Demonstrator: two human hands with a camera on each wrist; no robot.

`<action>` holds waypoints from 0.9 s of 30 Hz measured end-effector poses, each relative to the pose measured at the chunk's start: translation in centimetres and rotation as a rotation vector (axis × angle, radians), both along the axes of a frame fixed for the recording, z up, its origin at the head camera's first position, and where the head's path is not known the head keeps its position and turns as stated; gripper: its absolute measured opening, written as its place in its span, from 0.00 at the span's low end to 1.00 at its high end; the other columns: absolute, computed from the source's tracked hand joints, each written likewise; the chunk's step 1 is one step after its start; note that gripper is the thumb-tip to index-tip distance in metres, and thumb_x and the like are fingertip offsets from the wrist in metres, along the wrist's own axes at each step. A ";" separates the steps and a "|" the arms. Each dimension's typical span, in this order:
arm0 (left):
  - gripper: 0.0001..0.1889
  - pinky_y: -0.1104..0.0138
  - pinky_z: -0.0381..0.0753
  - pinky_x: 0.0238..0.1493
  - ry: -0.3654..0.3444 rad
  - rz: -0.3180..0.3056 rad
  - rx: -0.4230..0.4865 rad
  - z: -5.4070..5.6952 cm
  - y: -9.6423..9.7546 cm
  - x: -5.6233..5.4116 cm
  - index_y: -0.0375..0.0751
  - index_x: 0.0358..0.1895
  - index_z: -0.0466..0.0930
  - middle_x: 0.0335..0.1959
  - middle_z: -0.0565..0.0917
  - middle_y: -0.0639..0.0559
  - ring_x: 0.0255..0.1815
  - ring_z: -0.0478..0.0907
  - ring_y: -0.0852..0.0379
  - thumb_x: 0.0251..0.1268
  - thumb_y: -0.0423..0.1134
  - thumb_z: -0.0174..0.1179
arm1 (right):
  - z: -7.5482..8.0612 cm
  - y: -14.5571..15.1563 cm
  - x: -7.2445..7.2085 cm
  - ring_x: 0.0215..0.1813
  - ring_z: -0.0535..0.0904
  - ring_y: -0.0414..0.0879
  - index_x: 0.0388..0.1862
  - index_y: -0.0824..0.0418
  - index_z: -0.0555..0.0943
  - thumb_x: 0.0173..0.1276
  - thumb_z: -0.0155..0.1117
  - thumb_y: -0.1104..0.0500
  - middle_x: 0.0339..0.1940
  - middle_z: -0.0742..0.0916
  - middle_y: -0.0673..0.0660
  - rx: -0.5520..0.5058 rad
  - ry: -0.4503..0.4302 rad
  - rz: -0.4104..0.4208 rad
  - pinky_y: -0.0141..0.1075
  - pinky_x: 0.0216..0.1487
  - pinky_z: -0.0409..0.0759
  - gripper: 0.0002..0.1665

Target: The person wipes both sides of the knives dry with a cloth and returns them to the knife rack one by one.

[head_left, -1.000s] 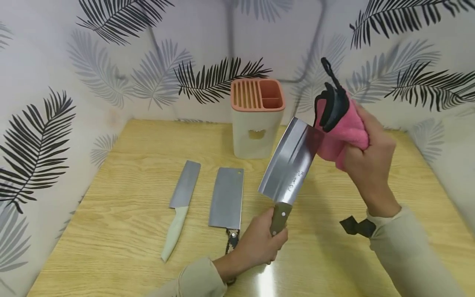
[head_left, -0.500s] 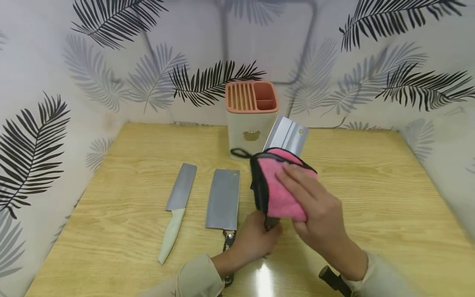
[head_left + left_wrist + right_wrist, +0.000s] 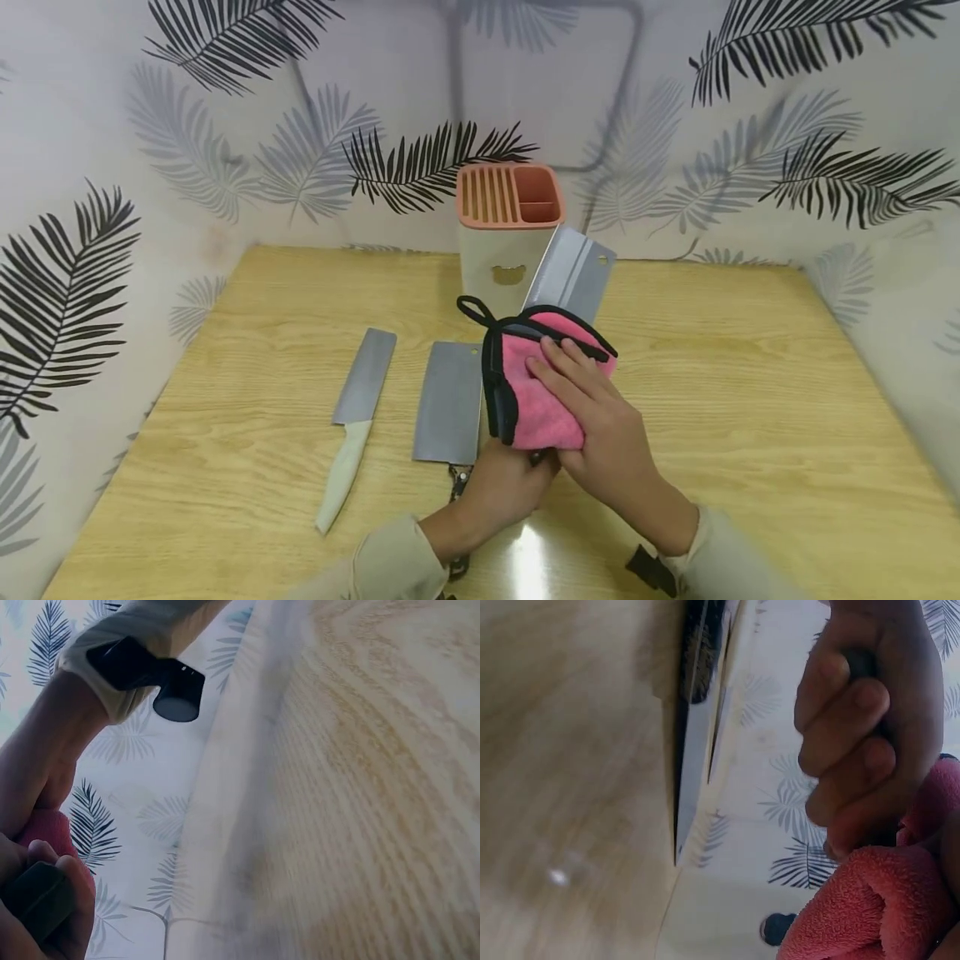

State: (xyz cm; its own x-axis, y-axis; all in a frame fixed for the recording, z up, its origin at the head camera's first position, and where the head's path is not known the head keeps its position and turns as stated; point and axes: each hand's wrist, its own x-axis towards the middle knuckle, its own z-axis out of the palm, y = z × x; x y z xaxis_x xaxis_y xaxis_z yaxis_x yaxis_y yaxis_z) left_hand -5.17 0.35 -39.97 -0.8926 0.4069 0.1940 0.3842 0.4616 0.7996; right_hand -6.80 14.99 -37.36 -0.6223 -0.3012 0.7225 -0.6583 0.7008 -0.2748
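My left hand (image 3: pixel 506 483) grips the handle of a cleaver (image 3: pixel 573 275), its blade tilted up and to the right above the table. In the left wrist view the handle's dark end (image 3: pixel 39 900) shows inside the curled fingers. A pink cloth (image 3: pixel 536 404) with black edging and a hanging loop covers the lower blade. My right hand (image 3: pixel 611 429) holds this cloth against the blade, fingers laid across it; its thumb is hidden. Left of the hands lie a second cleaver (image 3: pixel 447 404) with a worn dark handle and a knife (image 3: pixel 365 379) with a pale green handle.
Behind the blade stands a white knife holder (image 3: pixel 487 258) with an orange slotted top. The wooden table (image 3: pixel 750 400) meets a leaf-patterned wall covering (image 3: pixel 660 192) at the back and sides. A black strap (image 3: pixel 651 571) sits at the right sleeve.
My right hand has brought the cloth from the blade's upper right end down and left onto its lower part, near the handle. The left hand keeps its grip, and the blade has tilted.
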 end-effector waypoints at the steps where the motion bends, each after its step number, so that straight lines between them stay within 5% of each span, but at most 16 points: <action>1: 0.03 0.76 0.68 0.15 -0.098 0.013 0.084 0.2 0.1 -0.1 0.35 0.37 0.76 0.13 0.74 0.55 0.11 0.65 0.72 0.64 0.31 0.53 | 0.1 0.2 -0.2 0.73 0.74 0.52 0.66 0.54 0.79 0.51 0.59 0.71 0.68 0.81 0.55 -0.007 -0.009 -0.012 0.27 0.79 0.55 0.39; 2: 0.03 0.76 0.65 0.13 -0.144 0.002 0.091 0.3 0.1 -0.1 0.36 0.35 0.75 0.12 0.72 0.56 0.09 0.63 0.72 0.64 0.31 0.52 | 0.3 0.4 -0.5 0.73 0.74 0.53 0.66 0.54 0.79 0.51 0.59 0.71 0.68 0.81 0.55 -0.014 -0.019 -0.025 0.27 0.78 0.56 0.39; 8: 0.04 0.75 0.66 0.16 -0.167 -0.019 0.064 0.4 0.2 0.3 0.38 0.39 0.72 0.20 0.69 0.60 0.16 0.64 0.70 0.62 0.31 0.54 | 1.3 2.0 -2.6 0.71 0.76 0.55 0.66 0.54 0.79 0.53 0.58 0.74 0.68 0.81 0.55 -0.056 -0.059 -0.109 0.48 0.72 0.71 0.38; 14: 0.04 0.75 0.68 0.09 -0.260 -0.092 0.155 0.0 0.6 1.2 0.40 0.32 0.67 0.13 0.69 0.59 0.07 0.65 0.73 0.62 0.29 0.52 | 2.6 4.8 -5.5 0.69 0.77 0.58 0.65 0.58 0.79 0.55 0.52 0.74 0.66 0.82 0.60 -0.114 -0.097 -0.214 0.57 0.68 0.73 0.36; 19: 0.03 0.73 0.68 0.06 -0.471 -0.172 0.311 -0.2 1.1 1.9 0.38 0.35 0.67 0.12 0.69 0.57 0.05 0.64 0.69 0.66 0.29 0.51 | 4.3 7.8 -7.6 0.45 0.84 0.64 0.61 0.60 0.82 0.54 0.51 0.72 0.53 0.87 0.68 -0.293 -0.138 -0.342 0.57 0.48 0.79 0.33; 23: 0.02 0.74 0.66 0.08 -0.574 -0.206 0.394 -0.3 1.5 2.2 0.37 0.38 0.69 0.11 0.70 0.57 0.05 0.64 0.68 0.69 0.31 0.51 | 6.4 9.5 -7.9 0.45 0.84 0.58 0.61 0.54 0.82 0.60 0.53 0.68 0.53 0.88 0.64 -0.429 -0.102 -0.442 0.42 0.48 0.79 0.30; 27: 0.02 0.73 0.67 0.08 -0.607 -0.145 0.409 -0.3 1.6 2.2 0.36 0.40 0.70 0.12 0.70 0.56 0.05 0.64 0.66 0.69 0.32 0.52 | 8.3 9.4 -6.7 0.46 0.83 0.39 0.60 0.50 0.84 0.59 0.50 0.68 0.54 0.89 0.57 -0.472 0.000 -0.437 0.19 0.48 0.71 0.32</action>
State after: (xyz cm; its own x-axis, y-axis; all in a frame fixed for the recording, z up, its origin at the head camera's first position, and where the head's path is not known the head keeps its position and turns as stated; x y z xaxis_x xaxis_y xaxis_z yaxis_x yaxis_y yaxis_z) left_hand -3.02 1.96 -40.28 -0.8341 0.5296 -0.1546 -0.1451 0.0598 0.9876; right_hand -13.51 24.40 -29.01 -0.6157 0.3306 0.7153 -0.3397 0.7077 -0.6195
